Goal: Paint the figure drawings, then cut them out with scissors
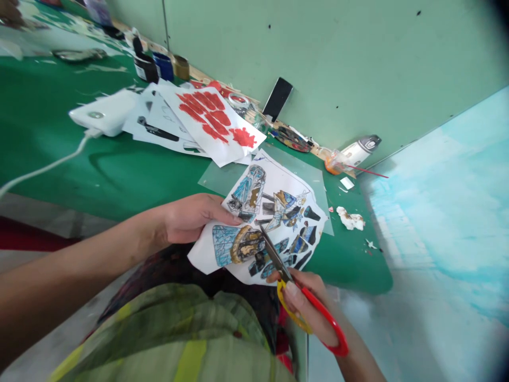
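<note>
My left hand pinches the left edge of a white sheet of paper, thumb on top and fingers beneath. Coloured drawings in blue, brown and black cover the sheet, among them a figure near its lower left. In my right hand is a pair of scissors with one red and one yellow handle loop. Its blades lie over the middle of the paper, pointing up and left, with the tips near a small dark drawn piece. A cut line runs in from the lower edge, beside the figure.
Sheets with red painted shapes lie behind the paper on the green table. A white corded device is at left, near paint jars. A phone leans on the wall; a crumpled tissue lies right.
</note>
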### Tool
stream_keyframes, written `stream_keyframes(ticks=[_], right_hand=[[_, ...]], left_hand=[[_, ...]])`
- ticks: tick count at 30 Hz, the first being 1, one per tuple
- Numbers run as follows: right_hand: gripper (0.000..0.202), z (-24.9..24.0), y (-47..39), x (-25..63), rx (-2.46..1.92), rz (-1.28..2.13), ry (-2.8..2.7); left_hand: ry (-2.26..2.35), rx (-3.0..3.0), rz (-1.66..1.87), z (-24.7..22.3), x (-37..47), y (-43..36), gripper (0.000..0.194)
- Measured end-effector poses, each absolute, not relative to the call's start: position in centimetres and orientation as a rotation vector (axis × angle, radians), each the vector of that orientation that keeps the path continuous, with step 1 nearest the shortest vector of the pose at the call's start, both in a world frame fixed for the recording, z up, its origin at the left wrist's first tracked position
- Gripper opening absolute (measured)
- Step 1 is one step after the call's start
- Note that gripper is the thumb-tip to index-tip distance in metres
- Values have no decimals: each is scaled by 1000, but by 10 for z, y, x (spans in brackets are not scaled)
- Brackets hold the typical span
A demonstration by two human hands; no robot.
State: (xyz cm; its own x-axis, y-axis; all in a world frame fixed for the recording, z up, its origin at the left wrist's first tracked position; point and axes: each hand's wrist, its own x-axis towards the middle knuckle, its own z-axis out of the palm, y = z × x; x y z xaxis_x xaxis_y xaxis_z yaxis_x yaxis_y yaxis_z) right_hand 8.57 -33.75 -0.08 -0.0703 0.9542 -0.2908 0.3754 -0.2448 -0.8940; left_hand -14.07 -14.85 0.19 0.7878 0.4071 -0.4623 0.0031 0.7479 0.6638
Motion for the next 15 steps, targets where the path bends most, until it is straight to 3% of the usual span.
stream_keyframes(ticks=[9, 15], right_hand=[[50, -2, -335, 87, -1586, 1329, -1444], [49, -6, -335, 85, -1589, 1280, -1370]], left_hand=[[666, 696, 244, 4, -137, -147, 42], [690, 605, 242, 4, -139, -141, 32]])
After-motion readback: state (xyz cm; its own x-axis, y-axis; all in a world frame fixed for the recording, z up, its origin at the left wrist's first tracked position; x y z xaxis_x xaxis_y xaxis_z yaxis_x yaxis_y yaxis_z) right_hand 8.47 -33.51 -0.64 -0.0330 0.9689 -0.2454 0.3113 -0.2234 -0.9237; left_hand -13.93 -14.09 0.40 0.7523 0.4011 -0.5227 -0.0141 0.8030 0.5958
